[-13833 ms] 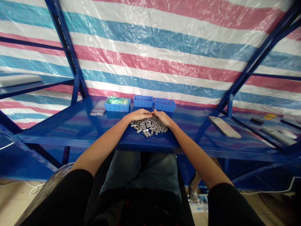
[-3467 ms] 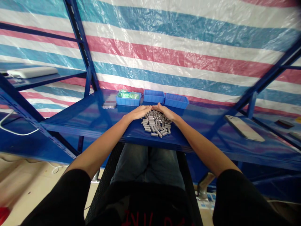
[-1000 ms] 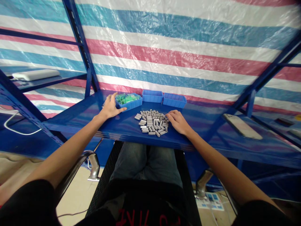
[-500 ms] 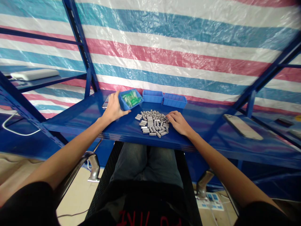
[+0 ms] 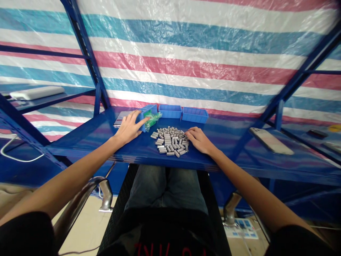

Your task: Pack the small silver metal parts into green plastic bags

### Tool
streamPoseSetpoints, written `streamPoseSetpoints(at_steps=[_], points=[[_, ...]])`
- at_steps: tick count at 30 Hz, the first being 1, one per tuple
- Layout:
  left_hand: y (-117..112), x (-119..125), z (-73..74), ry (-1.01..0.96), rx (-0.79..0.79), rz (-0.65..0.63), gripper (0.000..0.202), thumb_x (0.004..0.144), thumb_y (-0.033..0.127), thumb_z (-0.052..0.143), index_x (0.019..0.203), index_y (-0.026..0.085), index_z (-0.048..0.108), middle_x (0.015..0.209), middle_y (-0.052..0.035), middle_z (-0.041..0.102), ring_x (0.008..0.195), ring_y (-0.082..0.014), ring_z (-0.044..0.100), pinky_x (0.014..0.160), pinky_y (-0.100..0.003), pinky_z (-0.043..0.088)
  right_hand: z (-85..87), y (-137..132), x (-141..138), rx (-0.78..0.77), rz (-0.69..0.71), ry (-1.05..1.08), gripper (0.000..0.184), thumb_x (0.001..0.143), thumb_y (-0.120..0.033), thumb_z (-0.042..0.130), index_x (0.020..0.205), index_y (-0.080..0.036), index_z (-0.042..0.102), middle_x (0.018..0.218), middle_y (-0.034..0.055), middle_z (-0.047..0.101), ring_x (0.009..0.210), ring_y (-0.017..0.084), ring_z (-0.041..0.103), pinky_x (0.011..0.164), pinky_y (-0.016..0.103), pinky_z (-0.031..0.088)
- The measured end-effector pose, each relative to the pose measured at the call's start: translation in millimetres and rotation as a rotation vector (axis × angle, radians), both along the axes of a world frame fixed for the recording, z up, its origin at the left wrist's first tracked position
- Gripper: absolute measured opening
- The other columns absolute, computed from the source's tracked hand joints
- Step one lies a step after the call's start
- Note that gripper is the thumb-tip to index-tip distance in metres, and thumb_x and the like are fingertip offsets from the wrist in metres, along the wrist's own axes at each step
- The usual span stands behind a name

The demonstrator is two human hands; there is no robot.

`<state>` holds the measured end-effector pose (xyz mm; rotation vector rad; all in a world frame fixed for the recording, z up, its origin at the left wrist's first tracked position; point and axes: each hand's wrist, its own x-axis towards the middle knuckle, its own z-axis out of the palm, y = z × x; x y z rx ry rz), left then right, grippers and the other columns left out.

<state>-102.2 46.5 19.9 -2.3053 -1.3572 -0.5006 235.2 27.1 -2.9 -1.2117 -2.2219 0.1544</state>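
Observation:
My left hand (image 5: 129, 127) grips a small blue plastic bin (image 5: 142, 124) from its left side, with a finger reaching over it. The bin is tilted on its side towards the right. A crumpled clear bag with green contents (image 5: 152, 120) sticks out of its opening; what the green things are I cannot make out. Just in front of it lies a pile of short grey metal cylinders (image 5: 170, 140), with smaller metal pieces at the back. At the pile's right edge rests my right hand (image 5: 198, 139), fingertips touching the pieces, gripping nothing visible.
Two more blue bins (image 5: 170, 111) (image 5: 195, 115) stand along the back of the blue shelf (image 5: 226, 138). A phone (image 5: 121, 118) lies behind my left hand, and a pale phone (image 5: 271, 141) lies at the right. Blue metal posts (image 5: 93, 67) frame both sides.
My left hand has tipped the blue bin onto its side, and the bag with green contents has slid to its opening. My right hand stays by the pile.

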Motion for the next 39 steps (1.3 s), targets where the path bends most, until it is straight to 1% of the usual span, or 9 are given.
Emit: streamPoseSetpoints(at_steps=[5, 10, 14, 19, 25, 30, 33, 36, 39], points=[[2, -1, 1.1, 0.081, 0.004, -0.032, 0.067, 0.078, 0.010, 0.052, 0.135, 0.041, 0.034, 0.147, -0.0101, 0.022, 0.135, -0.0344, 0.018, 0.095, -0.054, 0.032, 1.1, -1, 0, -0.011, 0.005, -0.013, 0.045, 0.093, -0.044, 0.027, 0.091, -0.020, 0.066, 0.098, 0.0074, 0.060, 0.104, 0.022, 0.049, 0.095, 0.038, 0.036], [1, -5, 1.9, 0.195, 0.019, -0.112, 0.065, 0.083, 0.004, 0.039, 0.134, 0.045, 0.034, 0.146, -0.0076, 0.026, 0.136, -0.0316, 0.018, 0.096, -0.050, 0.031, 0.8, 0, -1, -0.035, -0.008, -0.022, 0.049, 0.094, -0.044, 0.024, 0.092, -0.019, 0.066, 0.100, 0.0082, 0.058, 0.103, 0.022, 0.050, 0.096, 0.037, 0.036], [0, -10, 4.9, 0.303, 0.061, -0.156, 0.071, 0.083, 0.002, 0.039, 0.135, 0.047, 0.029, 0.146, -0.0079, 0.026, 0.136, -0.0303, 0.020, 0.095, -0.047, 0.032, -0.3, 1, 0, -0.044, -0.008, -0.029, 0.051, 0.095, -0.044, 0.022, 0.094, -0.017, 0.065, 0.101, 0.0090, 0.057, 0.103, 0.021, 0.049, 0.095, 0.037, 0.036], [-1, -13, 8.0, 0.369, 0.103, -0.185, 0.073, 0.082, 0.003, 0.044, 0.137, 0.047, 0.025, 0.146, -0.0093, 0.027, 0.134, -0.0324, 0.025, 0.091, -0.044, 0.035, -2.9, 3, 1, -0.039, -0.010, -0.042, 0.051, 0.095, -0.044, 0.022, 0.095, -0.017, 0.066, 0.101, 0.0089, 0.057, 0.102, 0.021, 0.049, 0.095, 0.036, 0.036], [-2, -19, 4.7, 0.324, 0.139, -0.121, 0.064, 0.085, 0.011, 0.044, 0.141, 0.037, 0.025, 0.145, -0.0118, 0.031, 0.133, -0.0316, 0.028, 0.090, -0.043, 0.036, -5.1, 4, 2, -0.048, -0.027, -0.033, 0.051, 0.094, -0.044, 0.023, 0.097, -0.017, 0.066, 0.101, 0.0088, 0.057, 0.101, 0.021, 0.049, 0.094, 0.036, 0.037], [-5, -26, 2.7, 0.291, 0.130, -0.093, 0.061, 0.087, 0.014, 0.039, 0.142, 0.034, 0.022, 0.144, -0.0109, 0.035, 0.133, -0.0304, 0.030, 0.089, -0.045, 0.036, -4.9, 4, 1, -0.051, -0.028, -0.025, 0.051, 0.094, -0.044, 0.023, 0.096, -0.017, 0.066, 0.102, 0.0087, 0.057, 0.102, 0.022, 0.050, 0.093, 0.036, 0.037], [-7, -28, 7.3, 0.264, 0.122, -0.078, 0.062, 0.087, 0.012, 0.037, 0.143, 0.033, 0.021, 0.145, -0.0110, 0.034, 0.133, -0.0312, 0.028, 0.089, -0.047, 0.036, -4.7, 4, 1, -0.064, -0.038, -0.014, 0.051, 0.095, -0.044, 0.022, 0.096, -0.018, 0.066, 0.102, 0.0087, 0.057, 0.101, 0.022, 0.050, 0.092, 0.036, 0.038], [-7, -29, 14.0, 0.215, 0.130, -0.048, 0.067, 0.083, 0.007, 0.036, 0.142, 0.034, 0.021, 0.146, -0.0089, 0.032, 0.133, -0.0313, 0.027, 0.090, -0.048, 0.035, -4.7, 4, 1, -0.073, -0.042, -0.008, 0.052, 0.095, -0.044, 0.021, 0.096, -0.017, 0.066, 0.103, 0.0088, 0.056, 0.101, 0.022, 0.050, 0.092, 0.036, 0.038], [-1, -32, 18.7, 0.160, 0.163, -0.013, 0.067, 0.081, 0.008, 0.041, 0.141, 0.034, 0.024, 0.147, -0.0097, 0.029, 0.132, -0.0336, 0.028, 0.090, -0.050, 0.036, -4.6, 3, 1, -0.078, -0.041, -0.010, 0.052, 0.094, -0.045, 0.020, 0.097, -0.018, 0.065, 0.103, 0.0087, 0.056, 0.101, 0.021, 0.050, 0.092, 0.036, 0.038]])
